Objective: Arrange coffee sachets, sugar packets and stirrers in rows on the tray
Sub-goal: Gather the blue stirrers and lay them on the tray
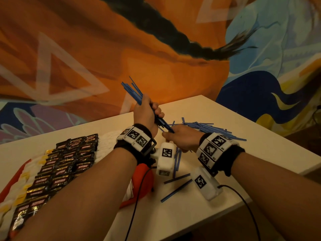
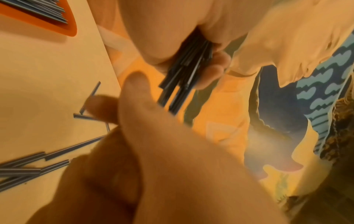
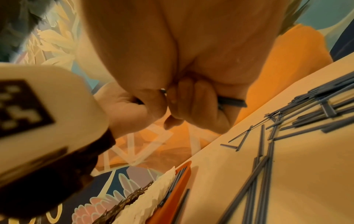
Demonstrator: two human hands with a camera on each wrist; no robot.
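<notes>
My left hand [image 1: 150, 111] is raised above the table and grips a bundle of blue stirrers [image 1: 133, 92] that slants up to the left. Just below it my right hand [image 1: 173, 135] is curled round the bundle's lower end; in the right wrist view a stirrer end [image 3: 232, 101] sticks out of its fist. An orange tray [image 1: 145, 178] lies at the left. On it are rows of black coffee sachets [image 1: 69, 162], white sugar packets [image 1: 106, 136] and, in the left wrist view, a row of stirrers [image 2: 44, 10].
A loose heap of stirrers [image 1: 210, 127] lies on the white table [image 1: 260, 150] beyond my right hand. A few stray stirrers [image 1: 176, 189] lie near the front, between my wrists. Wrist camera cables hang over the table's near edge. A painted wall stands behind.
</notes>
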